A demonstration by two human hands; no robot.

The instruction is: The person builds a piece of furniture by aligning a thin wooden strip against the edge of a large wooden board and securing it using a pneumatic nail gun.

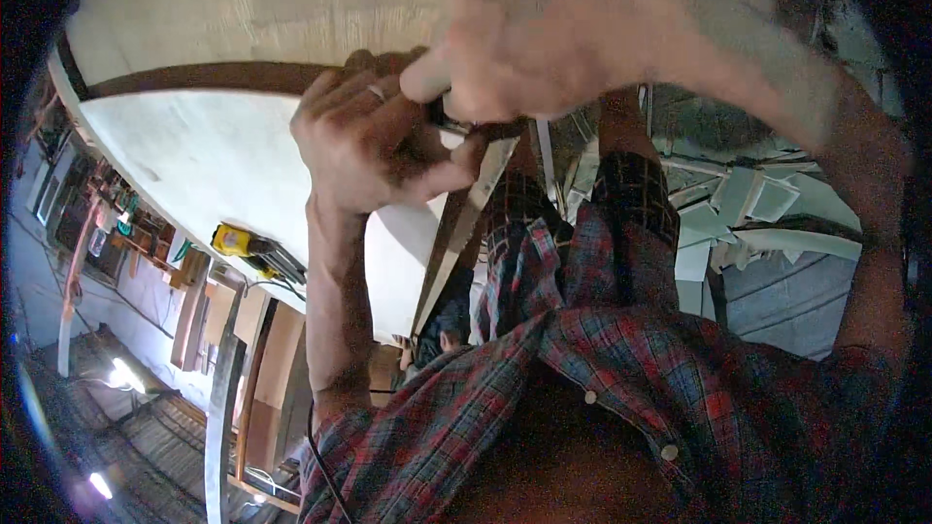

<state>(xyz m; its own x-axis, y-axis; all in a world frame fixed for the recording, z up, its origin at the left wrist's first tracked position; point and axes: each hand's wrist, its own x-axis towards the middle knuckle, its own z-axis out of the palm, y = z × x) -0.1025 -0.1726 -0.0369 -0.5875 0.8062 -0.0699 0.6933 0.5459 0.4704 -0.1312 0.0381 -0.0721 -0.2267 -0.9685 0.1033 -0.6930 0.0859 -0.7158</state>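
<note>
Hands: left hand [374, 141] and right hand [529, 44] pinch a small dark object [449, 119].

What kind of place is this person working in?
Probably a woodworking shop: a large pale panel lies on the bench, a yellow power tool rests on it, and timber offcuts are piled on the floor.

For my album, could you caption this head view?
Both hands, left hand and right hand, pinch a small dark object over pale board.

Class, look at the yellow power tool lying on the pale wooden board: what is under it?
Under the yellow power tool only the pale wooden board shows; the surface directly beneath the tool is covered. Neither hand touches it.
</note>
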